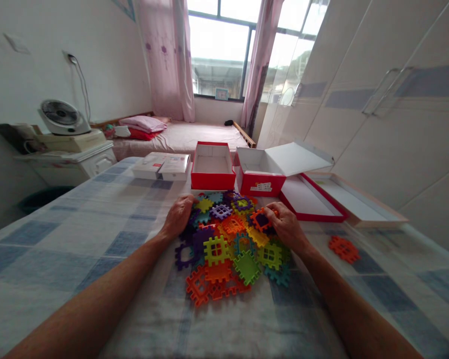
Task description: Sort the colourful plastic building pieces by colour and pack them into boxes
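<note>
Sitting right between both hands, a loose heap of brightly coloured, tooth-edged plastic squares (234, 224) is covering a patch of blue-and-white checked cloth (145, 319). At its right side, an orange plastic square frame with a cut-out middle (257, 213) is lying right at the right hand (284, 224), whose fingers are half curling over its edge; can't tell if they're actually pinching it. The left hand (179, 215) is half closing against the heap's far-left edge, and its fingertips are hiding whatever they might be holding.

Honestly, I'd be watching for slides: pieces are overlapping at odd angles, so pulling one could be dragging neighbours along if the teeth are catching. A stray orange plastic square (344, 249) is lying right of the right forearm, where a swinging elbow could be knocking it.

As for direction, that frame is facing its opening upward, edges sitting slightly askew. It's basically square, so no real long axis.

Just beyond the hands, an open red cardboard box with white lining (213, 180) is standing ahead, with a red box with a raised white flap (247, 180) standing beside it. White flat boxes (162, 166) are lying beyond the left hand.
</note>
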Demonstrator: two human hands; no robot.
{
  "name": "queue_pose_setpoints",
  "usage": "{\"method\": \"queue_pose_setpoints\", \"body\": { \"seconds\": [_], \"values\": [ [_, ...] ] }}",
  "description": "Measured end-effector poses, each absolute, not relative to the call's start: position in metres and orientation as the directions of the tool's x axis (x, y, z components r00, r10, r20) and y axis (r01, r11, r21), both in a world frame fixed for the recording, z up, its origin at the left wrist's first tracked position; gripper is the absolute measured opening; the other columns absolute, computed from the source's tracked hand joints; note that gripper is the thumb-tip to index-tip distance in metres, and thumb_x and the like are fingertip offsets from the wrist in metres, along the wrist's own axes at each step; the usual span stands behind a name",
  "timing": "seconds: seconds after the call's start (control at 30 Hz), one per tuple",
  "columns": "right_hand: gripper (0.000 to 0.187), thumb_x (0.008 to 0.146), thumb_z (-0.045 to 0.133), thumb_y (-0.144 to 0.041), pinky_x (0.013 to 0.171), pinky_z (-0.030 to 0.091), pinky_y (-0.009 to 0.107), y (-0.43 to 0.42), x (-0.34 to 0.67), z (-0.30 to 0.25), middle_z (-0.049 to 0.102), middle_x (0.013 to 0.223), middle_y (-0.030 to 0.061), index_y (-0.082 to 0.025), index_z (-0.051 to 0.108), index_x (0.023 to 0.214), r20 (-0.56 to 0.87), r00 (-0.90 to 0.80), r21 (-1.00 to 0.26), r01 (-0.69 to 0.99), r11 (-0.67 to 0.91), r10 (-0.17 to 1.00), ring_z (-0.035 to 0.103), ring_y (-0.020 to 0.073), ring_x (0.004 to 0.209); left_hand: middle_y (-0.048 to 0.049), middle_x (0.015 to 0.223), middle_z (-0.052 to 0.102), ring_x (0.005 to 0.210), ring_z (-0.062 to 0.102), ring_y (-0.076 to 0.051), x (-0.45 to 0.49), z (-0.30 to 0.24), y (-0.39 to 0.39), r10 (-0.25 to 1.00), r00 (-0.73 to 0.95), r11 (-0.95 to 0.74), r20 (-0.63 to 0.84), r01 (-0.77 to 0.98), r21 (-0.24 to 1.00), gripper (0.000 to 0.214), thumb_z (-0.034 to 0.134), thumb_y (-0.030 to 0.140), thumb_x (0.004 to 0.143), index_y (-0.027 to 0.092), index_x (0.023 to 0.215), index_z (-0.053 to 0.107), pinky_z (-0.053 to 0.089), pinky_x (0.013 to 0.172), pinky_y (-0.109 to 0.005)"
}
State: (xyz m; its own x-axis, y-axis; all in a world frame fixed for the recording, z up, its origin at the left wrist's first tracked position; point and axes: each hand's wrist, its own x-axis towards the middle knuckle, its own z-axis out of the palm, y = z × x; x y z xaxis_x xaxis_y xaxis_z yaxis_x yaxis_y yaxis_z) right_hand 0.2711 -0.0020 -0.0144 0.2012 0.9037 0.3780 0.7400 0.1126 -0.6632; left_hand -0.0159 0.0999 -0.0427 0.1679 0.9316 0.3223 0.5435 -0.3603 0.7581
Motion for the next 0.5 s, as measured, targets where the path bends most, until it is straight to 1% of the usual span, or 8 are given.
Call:
{"method": "queue_pose_setpoints", "body": {
  "seconds": [0.07,0.13,0.2,0.23,0.27,0.3,0.4,0.5],
  "values": [
    [0.028,0.084,0.045,-0.044,0.074,0.042,0.030,-0.005,0.271,-0.009,0.058,0.083,0.0034,-0.019,0.058,0.083,0.371,0.226,-0.725,0.677,0.129,0.901,0.055,0.0169,0.078,-0.0107,0.108,0.062,0.103,0.057,-0.022,-0.016,-0.043,0.100,0.930,0.173,-0.366,0.325,0.546,0.754,0.060,0.018,0.051,0.088,0.016,0.091,0.066,0.039,0.097,-0.032],
    [0.031,0.085,0.044,-0.047,0.069,0.043,0.028,-0.009,0.266,0.000,0.059,0.079,0.0017,-0.019,0.056,0.086,0.313,0.248,-0.838,0.527,0.143,0.917,0.055,0.0152,0.073,-0.0105,0.108,0.062,0.103,0.057,-0.022,-0.016,-0.044,0.101,0.929,0.174,-0.366,0.325,0.551,0.750,0.060,0.018,0.051,0.088,0.016,0.092,0.066,0.040,0.096,-0.032],
    [0.035,0.087,0.042,-0.050,0.063,0.043,0.026,-0.012,0.255,0.008,0.059,0.076,0.0006,-0.019,0.055,0.087,0.209,0.197,-0.918,0.378,0.122,0.958,0.054,0.0138,0.067,-0.0107,0.109,0.061,0.103,0.057,-0.022,-0.016,-0.045,0.102,0.926,0.177,-0.373,0.332,0.552,0.746,0.061,0.018,0.051,0.088,0.015,0.094,0.067,0.039,0.096,-0.032],
    [0.035,0.087,0.041,-0.051,0.062,0.042,0.026,-0.013,0.248,0.011,0.059,0.076,0.0004,-0.018,0.055,0.086,0.174,0.148,-0.927,0.359,0.111,0.974,0.054,0.0135,0.065,-0.0108,0.109,0.061,0.103,0.056,-0.022,-0.017,-0.045,0.102,0.924,0.177,-0.378,0.338,0.552,0.744,0.061,0.018,0.051,0.088,0.015,0.094,0.067,0.039,0.096,-0.031],
    [0.035,0.087,0.041,-0.050,0.061,0.042,0.026,-0.013,0.240,0.012,0.059,0.075,0.0003,-0.018,0.056,0.085,0.159,0.093,-0.915,0.388,0.111,0.983,0.053,0.0134,0.065,-0.0108,0.109,0.061,0.103,0.056,-0.021,-0.017,-0.046,0.103,0.922,0.178,-0.382,0.343,0.551,0.742,0.061,0.018,0.052,0.088,0.015,0.094,0.067,0.039,0.097,-0.031],
    [0.033,0.088,0.042,-0.048,0.061,0.041,0.026,-0.013,0.232,0.013,0.059,0.073,0.0002,-0.018,0.057,0.084,0.160,0.040,-0.882,0.455,0.125,0.986,0.053,0.0135,0.065,-0.0107,0.110,0.061,0.103,0.057,-0.021,-0.017,-0.046,0.103,0.920,0.181,-0.387,0.347,0.549,0.741,0.062,0.018,0.052,0.089,0.015,0.093,0.067,0.039,0.097,-0.030],
    [0.027,0.090,0.041,-0.040,0.069,0.041,0.028,-0.010,0.211,0.007,0.061,0.077,0.0014,-0.019,0.058,0.084,0.236,-0.058,-0.688,0.695,0.208,0.970,0.055,0.0153,0.073,-0.0099,0.109,0.062,0.102,0.057,-0.020,-0.018,-0.047,0.103,0.920,0.176,-0.387,0.350,0.548,0.741,0.062,0.018,0.053,0.089,0.015,0.093,0.067,0.040,0.096,-0.029],
    [0.023,0.088,0.048,-0.039,0.080,0.041,0.033,-0.009,0.201,-0.001,0.063,0.092,0.0061,-0.019,0.058,0.092,0.287,-0.100,-0.513,0.824,0.241,0.953,0.057,0.0199,0.088,-0.0092,0.107,0.063,0.101,0.057,-0.020,-0.017,-0.046,0.102,0.913,0.178,-0.401,0.366,0.545,0.736,0.063,0.017,0.053,0.089,0.016,0.092,0.067,0.041,0.095,-0.029]
  ]
}}
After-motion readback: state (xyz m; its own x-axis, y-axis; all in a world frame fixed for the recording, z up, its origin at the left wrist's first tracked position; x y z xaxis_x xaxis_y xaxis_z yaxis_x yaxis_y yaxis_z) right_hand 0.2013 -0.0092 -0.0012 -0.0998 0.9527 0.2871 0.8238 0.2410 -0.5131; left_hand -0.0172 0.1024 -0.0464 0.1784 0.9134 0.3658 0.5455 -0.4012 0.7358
